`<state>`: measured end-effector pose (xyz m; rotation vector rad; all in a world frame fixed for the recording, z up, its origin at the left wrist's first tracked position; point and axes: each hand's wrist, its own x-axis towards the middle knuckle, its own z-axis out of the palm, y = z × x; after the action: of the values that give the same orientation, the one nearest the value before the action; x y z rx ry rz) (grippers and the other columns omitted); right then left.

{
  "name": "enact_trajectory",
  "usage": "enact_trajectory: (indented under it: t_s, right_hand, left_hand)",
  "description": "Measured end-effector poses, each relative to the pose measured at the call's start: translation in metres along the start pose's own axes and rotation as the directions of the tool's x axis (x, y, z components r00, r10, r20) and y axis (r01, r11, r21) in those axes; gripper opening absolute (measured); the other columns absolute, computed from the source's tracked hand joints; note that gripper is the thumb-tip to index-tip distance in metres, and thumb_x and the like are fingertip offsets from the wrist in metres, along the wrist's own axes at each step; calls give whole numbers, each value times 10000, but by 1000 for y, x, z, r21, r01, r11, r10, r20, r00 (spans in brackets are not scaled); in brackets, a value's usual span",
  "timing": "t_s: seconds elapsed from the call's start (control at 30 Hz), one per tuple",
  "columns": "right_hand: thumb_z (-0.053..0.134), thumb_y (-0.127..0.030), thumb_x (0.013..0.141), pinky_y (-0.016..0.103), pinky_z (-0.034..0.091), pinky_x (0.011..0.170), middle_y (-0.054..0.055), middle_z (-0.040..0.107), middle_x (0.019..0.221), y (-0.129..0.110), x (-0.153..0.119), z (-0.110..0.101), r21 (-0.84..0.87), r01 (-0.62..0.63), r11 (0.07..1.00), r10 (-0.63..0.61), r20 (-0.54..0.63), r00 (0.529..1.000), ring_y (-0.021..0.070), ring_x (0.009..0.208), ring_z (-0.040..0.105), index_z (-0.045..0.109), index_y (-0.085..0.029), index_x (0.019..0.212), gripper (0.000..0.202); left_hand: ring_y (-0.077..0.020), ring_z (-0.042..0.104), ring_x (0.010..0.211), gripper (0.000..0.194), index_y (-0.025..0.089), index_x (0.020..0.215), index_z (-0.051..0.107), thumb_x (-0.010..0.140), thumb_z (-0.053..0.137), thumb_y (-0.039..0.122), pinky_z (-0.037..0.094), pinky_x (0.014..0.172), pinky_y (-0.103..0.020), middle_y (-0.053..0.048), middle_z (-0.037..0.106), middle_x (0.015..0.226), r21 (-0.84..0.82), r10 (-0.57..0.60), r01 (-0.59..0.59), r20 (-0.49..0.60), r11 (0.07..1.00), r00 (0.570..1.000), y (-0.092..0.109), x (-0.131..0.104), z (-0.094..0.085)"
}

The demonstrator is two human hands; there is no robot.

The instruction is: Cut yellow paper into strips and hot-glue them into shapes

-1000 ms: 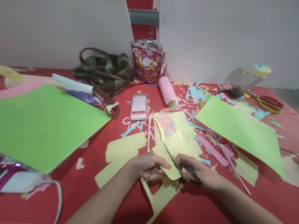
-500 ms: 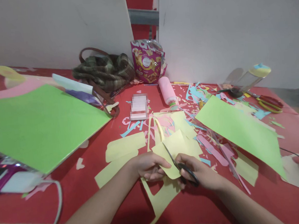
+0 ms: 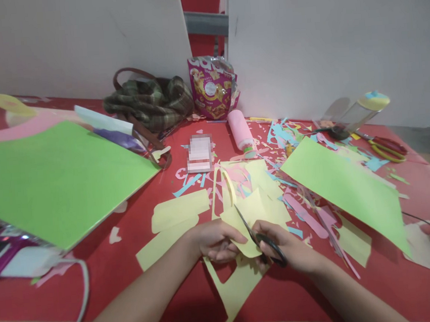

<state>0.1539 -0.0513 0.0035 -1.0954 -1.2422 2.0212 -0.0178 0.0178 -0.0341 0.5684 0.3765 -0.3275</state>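
My left hand (image 3: 221, 240) pinches a pale yellow paper sheet (image 3: 244, 220) by its left side. Black-handled scissors (image 3: 272, 248) are gripped in my right hand (image 3: 277, 240), their blades lying across the yellow paper and pointing up and to the left. Below both hands hangs a yellow offcut (image 3: 234, 283) with a hole in it, its narrow tail reaching past the table's front edge. More yellow pieces (image 3: 179, 211) lie to the left of and beyond my hands.
Green sheets lie left (image 3: 64, 183) and right (image 3: 347, 190) on the red table (image 3: 174, 303). Farther back are a plaid bag (image 3: 151, 101), a snack pouch (image 3: 213, 89), a pink bottle (image 3: 240, 129), a clear container (image 3: 360, 115), red-and-yellow-handled scissors (image 3: 387, 150) and colourful scraps.
The held yellow paper has shifted slightly to the right, and the hanging offcut with its tail has swung to the right. Both hands are nearly where they were.
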Motion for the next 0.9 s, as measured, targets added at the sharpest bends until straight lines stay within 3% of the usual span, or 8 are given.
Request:
enact_trajectory:
  t_s: [0.4,0.9]
  right_hand:
    - [518,-431,715,215,411,504,-66,412,562,4,0,-3,25,33,999,-32,-15,999,63,476,491,412,-168,759,287]
    - [526,-424,708,175,381,438,-82,403,534,4,1,-1,36,8,999,-7,-35,999,66,463,520,399,-175,770,287]
  left_hand:
    - [-86,258,151,282,166,404,389,652,445,288,137,187,-188,-1,408,229,17,-25,24,14,1000,1000,0,3,1]
    - [-80,251,149,280,165,393,393,609,492,314,129,200,-192,12,403,224,24,5,-4,-15,1000,1000,1,2,4]
